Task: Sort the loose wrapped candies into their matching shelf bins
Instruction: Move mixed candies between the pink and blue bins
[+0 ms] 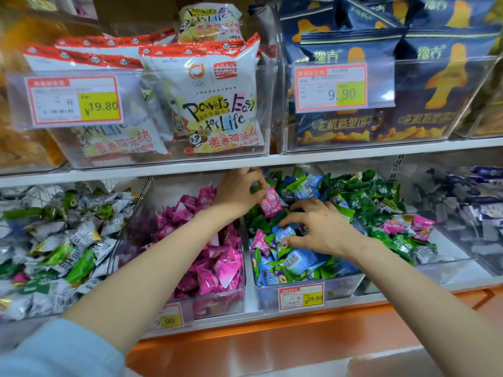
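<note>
My left hand [239, 193] pinches a pink wrapped candy [271, 204] above the bin of mixed blue and green candies [313, 288]. Just right of it, my right hand [319, 227] reaches down into that same bin, its fingertips pinching a blue candy [284, 235] on the pile. Left of this bin stands the clear bin of pink candies [217, 268]. More stray pink candies [408, 225] lie among the green ones at the right, and one pink candy [258, 242] sits at the mixed bin's left side.
A bin of silver and green candies [54, 246] stands at the far left, and a bin of white and blue packets [468, 210] at the far right. The upper shelf [245, 160] hangs low over my hands, bearing bins of snack bags. An orange ledge [272, 346] runs below.
</note>
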Demonstrator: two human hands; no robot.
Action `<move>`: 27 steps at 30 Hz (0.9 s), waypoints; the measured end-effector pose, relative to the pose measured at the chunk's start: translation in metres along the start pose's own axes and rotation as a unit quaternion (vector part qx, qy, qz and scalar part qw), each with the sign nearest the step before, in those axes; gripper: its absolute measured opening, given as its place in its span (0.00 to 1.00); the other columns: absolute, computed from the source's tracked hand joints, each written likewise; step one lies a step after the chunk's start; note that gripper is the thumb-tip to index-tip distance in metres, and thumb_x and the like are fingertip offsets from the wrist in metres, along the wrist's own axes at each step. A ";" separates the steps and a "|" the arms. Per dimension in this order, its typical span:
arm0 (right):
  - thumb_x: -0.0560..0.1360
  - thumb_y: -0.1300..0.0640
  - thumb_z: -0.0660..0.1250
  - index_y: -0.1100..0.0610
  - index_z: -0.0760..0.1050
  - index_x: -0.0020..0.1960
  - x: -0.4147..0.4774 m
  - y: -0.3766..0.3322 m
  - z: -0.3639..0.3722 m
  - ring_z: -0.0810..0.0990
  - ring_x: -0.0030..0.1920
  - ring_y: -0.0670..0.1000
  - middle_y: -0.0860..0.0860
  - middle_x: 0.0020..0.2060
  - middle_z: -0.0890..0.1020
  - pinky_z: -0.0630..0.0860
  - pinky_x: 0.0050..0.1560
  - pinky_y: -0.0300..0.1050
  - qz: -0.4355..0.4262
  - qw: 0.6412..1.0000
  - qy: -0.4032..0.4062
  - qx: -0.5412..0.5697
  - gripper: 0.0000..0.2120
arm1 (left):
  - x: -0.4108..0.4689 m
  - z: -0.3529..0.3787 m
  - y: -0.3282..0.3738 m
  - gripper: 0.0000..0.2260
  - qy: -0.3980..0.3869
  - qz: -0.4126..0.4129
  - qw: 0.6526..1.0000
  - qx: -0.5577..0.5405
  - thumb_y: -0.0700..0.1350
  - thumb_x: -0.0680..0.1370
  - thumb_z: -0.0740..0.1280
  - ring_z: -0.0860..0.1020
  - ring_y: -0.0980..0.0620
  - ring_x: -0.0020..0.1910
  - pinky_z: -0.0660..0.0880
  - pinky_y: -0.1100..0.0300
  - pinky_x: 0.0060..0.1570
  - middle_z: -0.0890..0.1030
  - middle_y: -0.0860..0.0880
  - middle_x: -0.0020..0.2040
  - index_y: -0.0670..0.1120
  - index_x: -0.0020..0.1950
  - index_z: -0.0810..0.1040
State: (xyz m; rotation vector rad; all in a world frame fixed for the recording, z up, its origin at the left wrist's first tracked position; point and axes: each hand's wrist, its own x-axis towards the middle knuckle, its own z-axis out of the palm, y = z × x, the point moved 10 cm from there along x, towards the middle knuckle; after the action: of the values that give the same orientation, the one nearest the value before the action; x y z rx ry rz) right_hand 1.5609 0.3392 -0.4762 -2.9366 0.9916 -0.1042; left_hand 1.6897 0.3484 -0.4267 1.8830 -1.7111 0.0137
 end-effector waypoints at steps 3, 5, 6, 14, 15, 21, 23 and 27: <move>0.72 0.38 0.64 0.39 0.72 0.63 0.000 -0.002 -0.001 0.61 0.69 0.53 0.48 0.68 0.67 0.58 0.65 0.50 -0.001 1.000 0.006 0.005 0.20 | -0.001 -0.004 0.000 0.02 -0.002 -0.035 0.999 -0.030 0.46 0.76 0.67 0.76 0.52 0.49 0.72 0.56 0.47 0.80 0.51 0.49 0.49 0.44 0.75; 0.72 0.41 0.66 0.39 0.73 0.62 0.002 -0.009 -0.005 0.60 0.68 0.52 0.47 0.65 0.69 0.57 0.64 0.49 -0.018 1.000 0.025 0.003 0.19 | -0.003 -0.009 -0.002 0.02 0.008 -0.064 0.997 -0.042 0.46 0.77 0.66 0.76 0.55 0.44 0.70 0.60 0.43 0.80 0.54 0.44 0.50 0.44 0.74; 0.71 0.44 0.67 0.39 0.74 0.61 0.003 -0.014 -0.007 0.60 0.68 0.52 0.47 0.64 0.69 0.56 0.64 0.48 -0.030 0.999 0.036 0.000 0.18 | -0.004 -0.012 -0.002 0.02 0.013 -0.072 0.997 -0.036 0.47 0.77 0.65 0.75 0.56 0.44 0.68 0.61 0.42 0.79 0.55 0.43 0.50 0.45 0.75; 0.71 0.35 0.64 0.45 0.78 0.59 0.017 -0.031 0.008 0.58 0.69 0.55 0.51 0.65 0.67 0.51 0.69 0.54 0.004 0.998 0.051 -0.040 0.21 | 0.000 -0.014 -0.007 0.07 0.027 -0.116 0.992 -0.042 0.46 0.77 0.63 0.79 0.52 0.45 0.75 0.57 0.46 0.81 0.53 0.41 0.52 0.38 0.74; 0.71 0.36 0.64 0.46 0.78 0.59 0.018 -0.034 0.011 0.57 0.70 0.55 0.51 0.66 0.67 0.49 0.70 0.57 0.010 0.998 0.045 -0.042 0.22 | 0.001 -0.013 -0.005 0.08 0.025 -0.119 0.991 -0.055 0.46 0.77 0.64 0.79 0.51 0.45 0.75 0.57 0.47 0.81 0.53 0.40 0.52 0.38 0.74; 0.71 0.42 0.67 0.48 0.80 0.54 0.021 -0.041 0.018 0.59 0.69 0.55 0.50 0.65 0.69 0.42 0.71 0.62 0.025 0.997 0.065 -0.032 0.16 | -0.008 -0.016 -0.015 0.10 0.050 -0.157 0.974 -0.158 0.42 0.75 0.64 0.81 0.45 0.45 0.77 0.51 0.51 0.83 0.45 0.41 0.49 0.34 0.74; 0.70 0.44 0.68 0.47 0.82 0.52 0.020 -0.038 0.016 0.61 0.68 0.54 0.48 0.63 0.71 0.41 0.71 0.59 0.029 0.996 0.086 0.007 0.13 | -0.015 -0.024 -0.025 0.08 0.072 -0.175 0.965 -0.184 0.43 0.74 0.64 0.81 0.42 0.46 0.78 0.48 0.49 0.82 0.42 0.41 0.45 0.35 0.76; 0.69 0.48 0.70 0.48 0.82 0.45 0.016 -0.025 0.007 0.65 0.64 0.51 0.45 0.58 0.73 0.49 0.71 0.54 0.051 0.984 0.139 0.102 0.07 | -0.038 -0.034 -0.036 0.12 0.092 -0.213 0.941 -0.247 0.38 0.77 0.63 0.80 0.42 0.49 0.77 0.44 0.51 0.78 0.50 0.38 0.50 0.35 0.71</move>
State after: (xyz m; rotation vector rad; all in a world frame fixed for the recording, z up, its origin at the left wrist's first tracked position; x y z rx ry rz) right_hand 1.5895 0.3491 -0.4806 -2.7261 1.0866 -0.5879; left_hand 1.7282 0.3971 -0.4283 1.7553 -1.0297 -0.3644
